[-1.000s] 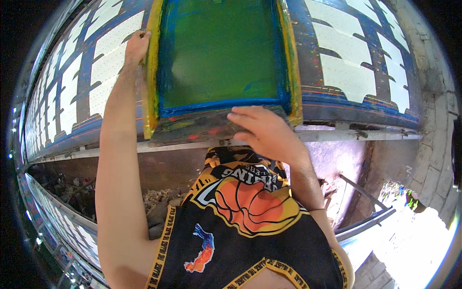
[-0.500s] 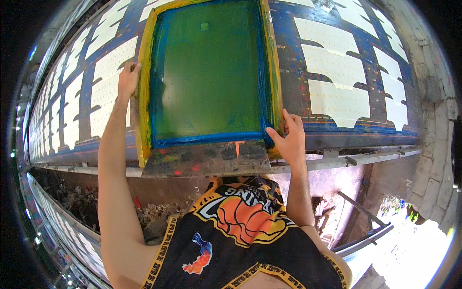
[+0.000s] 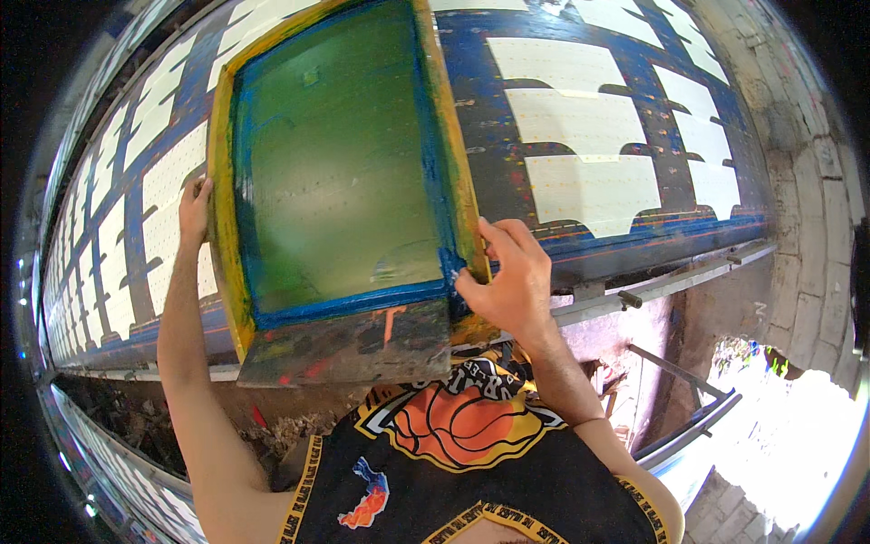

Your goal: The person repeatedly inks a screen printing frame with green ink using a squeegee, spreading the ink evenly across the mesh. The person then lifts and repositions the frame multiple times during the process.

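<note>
Between my hands is a screen-printing frame (image 3: 340, 172): green mesh, blue-smeared inner edges and yellow-stained sides. It stands tilted, its near end leaning to the right and overhanging the long table's front edge. My left hand (image 3: 195, 210) is closed on the left side rail, with its fingertips partly hidden. The right hand (image 3: 512, 276) grips the right rail near the close corner, thumb on the inside and fingers over the outer edge. A dark, paint-stained flap (image 3: 349, 346) extends from the frame's near end toward my torso. What lies beneath the frame is hidden.
White cut fabric panels (image 3: 594, 190) lie in rows on the dark, blue-stained table (image 3: 485, 150). A metal rail (image 3: 675, 279) with short pegs runs along its front edge. Brick paving (image 3: 807, 236) is at the right, and debris lies below the table at the left.
The frame has shifted left and toward me, turning slightly and rising off the table's near edge. Both hands have moved with it, keeping their grip on its sides.
</note>
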The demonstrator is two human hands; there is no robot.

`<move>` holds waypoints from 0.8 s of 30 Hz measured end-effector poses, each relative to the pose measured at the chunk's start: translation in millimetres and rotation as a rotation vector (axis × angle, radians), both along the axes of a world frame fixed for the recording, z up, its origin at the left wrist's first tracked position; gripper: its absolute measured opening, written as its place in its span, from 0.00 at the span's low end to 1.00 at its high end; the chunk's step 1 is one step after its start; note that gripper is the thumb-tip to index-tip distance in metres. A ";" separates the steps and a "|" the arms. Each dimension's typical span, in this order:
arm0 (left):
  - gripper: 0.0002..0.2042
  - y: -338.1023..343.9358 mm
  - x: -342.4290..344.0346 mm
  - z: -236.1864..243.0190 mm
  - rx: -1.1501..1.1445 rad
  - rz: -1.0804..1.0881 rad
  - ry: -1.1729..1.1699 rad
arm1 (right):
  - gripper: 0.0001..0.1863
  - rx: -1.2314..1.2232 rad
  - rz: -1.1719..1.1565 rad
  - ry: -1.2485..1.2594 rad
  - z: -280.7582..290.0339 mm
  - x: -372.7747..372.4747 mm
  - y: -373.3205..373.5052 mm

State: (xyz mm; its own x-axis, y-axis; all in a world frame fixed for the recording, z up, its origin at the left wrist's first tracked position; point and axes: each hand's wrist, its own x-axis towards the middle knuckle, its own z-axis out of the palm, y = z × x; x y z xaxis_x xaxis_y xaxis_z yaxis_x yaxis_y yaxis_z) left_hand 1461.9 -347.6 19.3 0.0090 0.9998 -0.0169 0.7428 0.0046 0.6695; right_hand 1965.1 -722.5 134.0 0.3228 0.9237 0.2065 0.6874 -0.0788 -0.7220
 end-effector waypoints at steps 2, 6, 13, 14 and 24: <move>0.23 0.4 11.0 16.2 0.018 -0.001 0.022 | 0.31 0.005 0.022 -0.003 6.9 17.7 0.2; 0.23 -3.7 80.2 55.4 0.017 -0.023 -0.027 | 0.30 0.035 -0.029 -0.024 10.2 96.7 -8.1; 0.24 -48.0 296.2 81.0 0.142 -0.046 0.038 | 0.30 0.006 -0.094 -0.063 1.7 293.4 -51.8; 0.24 -58.1 328.7 78.1 0.149 -0.041 0.052 | 0.30 0.027 -0.090 -0.078 -2.3 322.0 -58.1; 0.25 -129.1 508.7 57.3 0.133 0.001 0.045 | 0.31 -0.054 -0.123 -0.042 -42.6 485.8 -114.7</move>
State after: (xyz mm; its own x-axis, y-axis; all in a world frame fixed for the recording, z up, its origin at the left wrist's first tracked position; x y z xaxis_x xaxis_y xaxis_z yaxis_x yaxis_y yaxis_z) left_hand 1970.5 -476.6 76.6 0.0103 0.9933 0.1150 0.7721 -0.0810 0.6303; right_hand 2450.8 -837.2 91.4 0.4262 0.8878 0.1737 0.7000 -0.2020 -0.6850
